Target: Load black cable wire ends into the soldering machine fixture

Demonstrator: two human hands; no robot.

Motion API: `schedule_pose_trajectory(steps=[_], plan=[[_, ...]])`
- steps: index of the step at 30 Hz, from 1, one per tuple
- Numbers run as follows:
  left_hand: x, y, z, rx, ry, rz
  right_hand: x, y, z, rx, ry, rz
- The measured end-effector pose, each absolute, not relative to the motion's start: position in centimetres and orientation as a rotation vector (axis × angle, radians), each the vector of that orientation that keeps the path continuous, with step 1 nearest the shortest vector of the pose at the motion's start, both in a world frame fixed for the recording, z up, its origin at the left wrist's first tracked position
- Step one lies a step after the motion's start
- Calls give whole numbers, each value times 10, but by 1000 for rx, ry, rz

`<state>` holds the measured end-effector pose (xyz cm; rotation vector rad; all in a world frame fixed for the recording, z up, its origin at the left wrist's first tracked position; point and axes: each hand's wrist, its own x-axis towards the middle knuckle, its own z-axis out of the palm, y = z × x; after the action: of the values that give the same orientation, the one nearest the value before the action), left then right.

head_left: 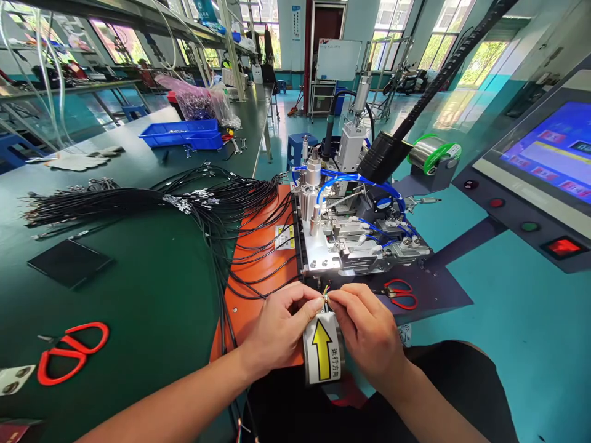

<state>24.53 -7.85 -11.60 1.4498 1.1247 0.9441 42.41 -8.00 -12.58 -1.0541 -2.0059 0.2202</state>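
My left hand [281, 326] and my right hand [364, 329] meet fingertip to fingertip at the front of a small metal machine [351, 240]. Between them they pinch the thin coloured wire ends [325, 294] of a black cable. Right below the fingers sits a round part with a yellow arrow label [323, 357]. The machine has blue air hoses and silver cylinders, and stands by an orange mat [258, 271]. A bundle of black cables [138, 200] fans across the green bench to my left.
Red scissors [74, 351] lie at the near left, a smaller red pair [401, 293] by the machine. A black pad [69, 261], a blue tray [182, 132], a solder spool [434, 154] and a touchscreen control panel [545, 172] surround the spot.
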Motion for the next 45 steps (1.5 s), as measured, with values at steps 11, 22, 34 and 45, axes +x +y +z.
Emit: schedule_pose_trajectory(steps=[11,22,34,45], plan=[[246,-80,-120,1514,1146,945,421,-81,-101,-1277,-1355,1599],[244,-78,-122,1420,1149,930,434,-86,-121,-1105,-1966,390],[245,-79,-121,1439,1142,929,429,-80,-127,-966,-2076,167],[244,-77,-117,1313,1052,1019,397,-83,-127,-1069,-1715,519]])
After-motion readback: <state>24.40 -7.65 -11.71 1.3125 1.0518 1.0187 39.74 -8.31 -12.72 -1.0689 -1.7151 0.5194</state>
